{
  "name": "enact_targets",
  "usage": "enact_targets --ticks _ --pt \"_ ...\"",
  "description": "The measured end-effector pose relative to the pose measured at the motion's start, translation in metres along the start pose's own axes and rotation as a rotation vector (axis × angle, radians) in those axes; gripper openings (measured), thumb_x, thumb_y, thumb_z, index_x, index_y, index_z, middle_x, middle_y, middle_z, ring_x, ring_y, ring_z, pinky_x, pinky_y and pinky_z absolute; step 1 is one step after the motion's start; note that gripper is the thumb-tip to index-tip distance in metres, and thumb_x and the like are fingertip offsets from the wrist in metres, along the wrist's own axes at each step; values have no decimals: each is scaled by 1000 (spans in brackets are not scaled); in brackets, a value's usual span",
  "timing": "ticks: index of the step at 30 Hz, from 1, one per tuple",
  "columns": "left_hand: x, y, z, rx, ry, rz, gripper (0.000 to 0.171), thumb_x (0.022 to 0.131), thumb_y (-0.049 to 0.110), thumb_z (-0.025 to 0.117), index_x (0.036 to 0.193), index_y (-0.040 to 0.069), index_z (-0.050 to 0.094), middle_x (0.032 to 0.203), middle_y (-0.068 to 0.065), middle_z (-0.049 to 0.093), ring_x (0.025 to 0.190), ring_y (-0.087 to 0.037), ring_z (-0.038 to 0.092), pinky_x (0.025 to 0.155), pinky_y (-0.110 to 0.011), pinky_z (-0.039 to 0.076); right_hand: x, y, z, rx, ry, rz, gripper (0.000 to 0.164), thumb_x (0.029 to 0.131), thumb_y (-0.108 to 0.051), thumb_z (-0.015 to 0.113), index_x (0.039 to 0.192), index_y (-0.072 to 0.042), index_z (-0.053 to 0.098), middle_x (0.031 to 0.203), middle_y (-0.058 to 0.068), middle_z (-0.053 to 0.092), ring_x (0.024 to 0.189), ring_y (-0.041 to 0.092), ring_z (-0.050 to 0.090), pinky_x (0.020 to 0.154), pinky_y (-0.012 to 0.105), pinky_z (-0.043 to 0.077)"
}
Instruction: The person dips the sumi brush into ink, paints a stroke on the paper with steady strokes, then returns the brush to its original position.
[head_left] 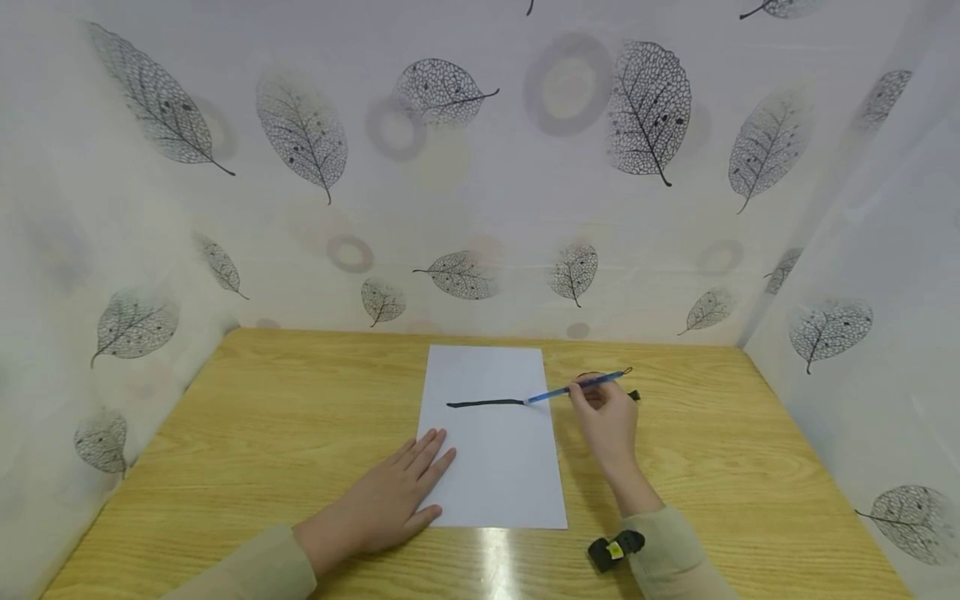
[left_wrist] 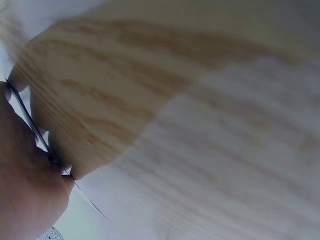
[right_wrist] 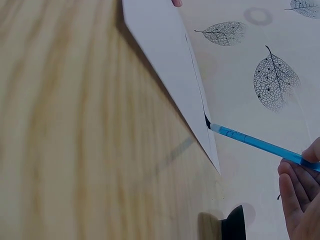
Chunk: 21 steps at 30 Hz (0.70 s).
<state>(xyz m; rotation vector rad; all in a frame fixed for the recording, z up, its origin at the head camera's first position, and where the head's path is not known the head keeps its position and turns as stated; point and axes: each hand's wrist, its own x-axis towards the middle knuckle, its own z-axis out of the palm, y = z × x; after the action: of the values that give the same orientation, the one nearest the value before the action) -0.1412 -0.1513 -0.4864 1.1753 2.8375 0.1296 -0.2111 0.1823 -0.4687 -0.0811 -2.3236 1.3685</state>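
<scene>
A white sheet of paper (head_left: 498, 479) lies on the wooden table, with a black painted stroke (head_left: 483, 403) running across its upper part. My left hand (head_left: 386, 500) rests flat on the lower left edge of the sheet, fingers straight and spread. Between thumb and fingers, my right hand (head_left: 609, 425) pinches a blue writing brush (head_left: 551, 394) beyond the paper's right edge. In the right wrist view, the dark bristle tip (right_wrist: 207, 121) touches the sheet at the stroke's right end. The left wrist view is blurred, showing part of the left hand (left_wrist: 30, 185) at its edge.
A small black object (right_wrist: 233, 225), partly hidden behind the right hand in the head view, stands on the table (head_left: 285, 417). A black device (head_left: 617, 550) is at the right wrist. Leaf-patterned cloth (head_left: 480, 208) encloses the table's back and sides.
</scene>
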Motion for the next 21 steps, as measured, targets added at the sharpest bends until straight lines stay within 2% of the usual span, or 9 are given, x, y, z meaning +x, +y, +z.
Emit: enact_targets --ticks 9,16,21 --pt "-1 1 -2 -15 27 17 69 112 47 45 164 4 37 173 -25 27 161 -40 30 129 -54 34 -1 0 -2 -7 -1 -22 6 98 -4 73 99 1 77 90 19 80 73 -4 66 70 9 55" --pt "-1 0 -3 -9 -3 8 69 112 47 43 166 5 34 175 -23 24 163 -38 27 131 -52 32 -2 -1 -3 -15 5 -36 5 96 -2 74 98 1 77 88 19 80 72 0 68 68 9 55" --pt "-1 0 -2 -5 11 16 69 112 47 44 165 4 36 174 -25 27 162 -40 29 130 -53 33 -2 -1 -2 -21 7 -38 5 96 -2 74 98 1 77 88 18 80 72 1 68 68 10 55"
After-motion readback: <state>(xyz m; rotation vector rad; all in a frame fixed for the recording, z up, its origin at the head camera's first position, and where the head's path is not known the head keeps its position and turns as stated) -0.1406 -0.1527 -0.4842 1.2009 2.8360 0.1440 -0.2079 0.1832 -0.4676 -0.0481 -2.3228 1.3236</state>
